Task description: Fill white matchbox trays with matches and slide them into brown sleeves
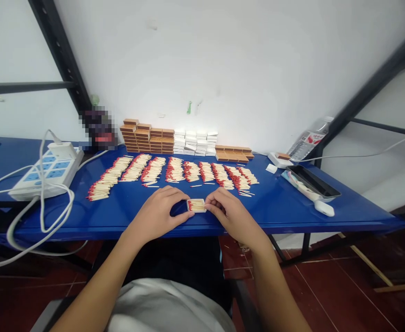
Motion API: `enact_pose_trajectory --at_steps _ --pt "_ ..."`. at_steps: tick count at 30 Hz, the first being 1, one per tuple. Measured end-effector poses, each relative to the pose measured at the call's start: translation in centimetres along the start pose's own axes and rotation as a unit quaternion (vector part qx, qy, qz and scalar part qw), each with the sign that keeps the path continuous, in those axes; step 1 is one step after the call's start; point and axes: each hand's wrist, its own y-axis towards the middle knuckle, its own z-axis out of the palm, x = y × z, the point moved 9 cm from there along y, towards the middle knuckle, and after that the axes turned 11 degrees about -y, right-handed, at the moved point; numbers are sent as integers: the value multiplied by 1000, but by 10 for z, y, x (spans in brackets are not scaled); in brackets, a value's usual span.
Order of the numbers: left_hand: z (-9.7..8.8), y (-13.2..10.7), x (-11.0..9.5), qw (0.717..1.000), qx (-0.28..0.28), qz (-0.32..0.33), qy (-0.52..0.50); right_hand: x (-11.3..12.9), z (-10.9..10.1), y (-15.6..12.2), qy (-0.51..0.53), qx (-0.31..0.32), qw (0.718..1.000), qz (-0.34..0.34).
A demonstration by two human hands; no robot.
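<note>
Near the front edge of the blue table, a small white matchbox tray lies between my hands. Matches fill it in part, their red heads toward the left. My left hand grips the tray's left end between thumb and forefinger. At the right end, my right hand has its fingers pinched together on the tray's edge; whether a match is also between them I cannot tell. Behind the hands, several slanting rows of loose red-headed matches are spread across the table.
Stacked brown matchbox sleeves and white trays stand against the wall, with a lower brown stack beside them. A power strip with looping cables sits left. A plastic bottle and a black tray are right.
</note>
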Motion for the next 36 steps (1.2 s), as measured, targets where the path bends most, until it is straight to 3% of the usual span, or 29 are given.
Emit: enact_pose_trajectory --at_steps 8,16,28,31,34,36 --pt "-1 0 1 1000 -8 6 -1 6 0 0 27 -14 999 -13" --pt "-1 0 -2 1000 -4 11 -7 31 6 -2 38 -10 993 -107" --pt "0 -1 1 1000 -6 7 -5 34 6 -4 21 -22 993 -116" --pt "-1 0 1 1000 -8 4 -4 11 -14 -4 -1 -74 995 -71" --pt "-1 0 1 1000 -5 -2 -3 -42 -59 -16 -73 -205 975 41" --pt "0 0 2 1000 -1 -6 -3 -76 -79 -28 -125 -234 960 91"
